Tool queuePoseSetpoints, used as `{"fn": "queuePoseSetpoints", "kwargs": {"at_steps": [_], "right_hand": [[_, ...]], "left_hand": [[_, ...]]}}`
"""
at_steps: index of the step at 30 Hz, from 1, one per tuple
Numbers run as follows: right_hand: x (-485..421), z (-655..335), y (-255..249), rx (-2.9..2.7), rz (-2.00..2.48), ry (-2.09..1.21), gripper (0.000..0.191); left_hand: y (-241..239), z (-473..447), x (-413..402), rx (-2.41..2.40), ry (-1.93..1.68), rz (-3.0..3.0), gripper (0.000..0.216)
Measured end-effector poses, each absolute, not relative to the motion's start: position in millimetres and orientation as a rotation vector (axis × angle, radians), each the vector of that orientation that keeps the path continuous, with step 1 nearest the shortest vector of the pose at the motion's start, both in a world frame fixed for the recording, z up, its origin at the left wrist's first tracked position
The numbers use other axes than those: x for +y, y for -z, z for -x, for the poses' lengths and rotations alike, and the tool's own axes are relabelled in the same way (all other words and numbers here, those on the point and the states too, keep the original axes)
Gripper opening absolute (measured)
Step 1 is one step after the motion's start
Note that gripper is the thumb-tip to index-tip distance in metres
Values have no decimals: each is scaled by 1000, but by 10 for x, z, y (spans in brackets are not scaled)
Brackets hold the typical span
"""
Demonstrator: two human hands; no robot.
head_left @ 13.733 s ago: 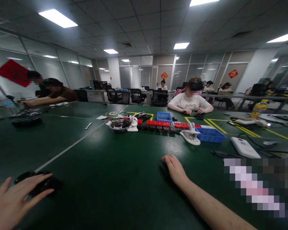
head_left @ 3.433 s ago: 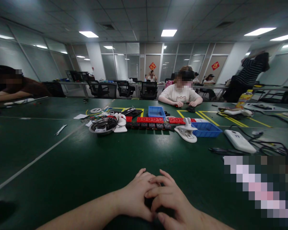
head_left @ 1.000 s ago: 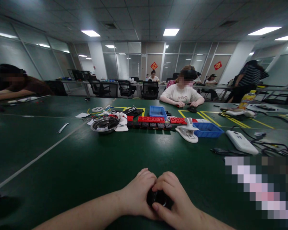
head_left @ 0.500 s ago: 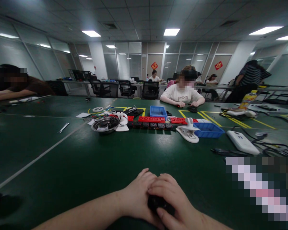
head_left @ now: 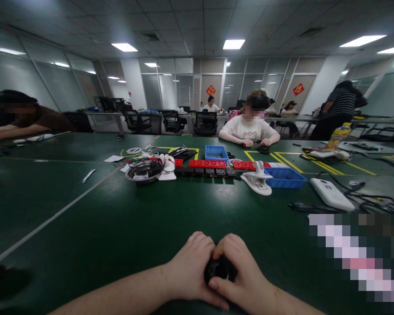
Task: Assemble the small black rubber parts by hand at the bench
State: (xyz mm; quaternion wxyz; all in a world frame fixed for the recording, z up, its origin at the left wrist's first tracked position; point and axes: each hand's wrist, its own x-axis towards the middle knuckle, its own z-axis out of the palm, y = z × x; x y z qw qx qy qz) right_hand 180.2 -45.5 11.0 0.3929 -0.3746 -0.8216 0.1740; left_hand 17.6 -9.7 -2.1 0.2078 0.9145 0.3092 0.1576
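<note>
A small round black object (head_left: 218, 270) rests low in the view on the green table (head_left: 124, 218). My left hand (head_left: 192, 267) curls round its left side, fingers closed against it. My right hand (head_left: 244, 273) wraps its right side, thumb under it and fingers over the top. Only the object's dark round face shows between the two hands. Both forearms lie on the table toward me.
A metal bowl of cables (head_left: 143, 171), red blocks (head_left: 207, 163), two blue bins (head_left: 285, 177), a white clamp (head_left: 258, 181) and a white power bank (head_left: 330, 194) lie mid-table. A person in a white shirt (head_left: 249, 129) sits opposite; another person leans at far left (head_left: 16, 118).
My right hand's fingers have drawn back from over the black object, so its round face shows again between my hands. Both hands keep their hold in the same spot.
</note>
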Motion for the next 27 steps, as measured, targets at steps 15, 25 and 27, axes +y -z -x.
{"fn": "queuePoseSetpoints", "kwargs": {"at_steps": [15, 25, 27], "right_hand": [[-491, -1820, -271, -2195, 579, -599, 17], [-499, -1829, -203, -2095, 696, -571, 43], [-500, -1829, -165, -2058, 772, -559, 46]], "left_hand": [[-55, -127, -36, 690, -287, -2477, 37], [-100, -131, -82, 729, -279, -2451, 87], [-94, -140, -108, 771, -346, -2456, 86]]}}
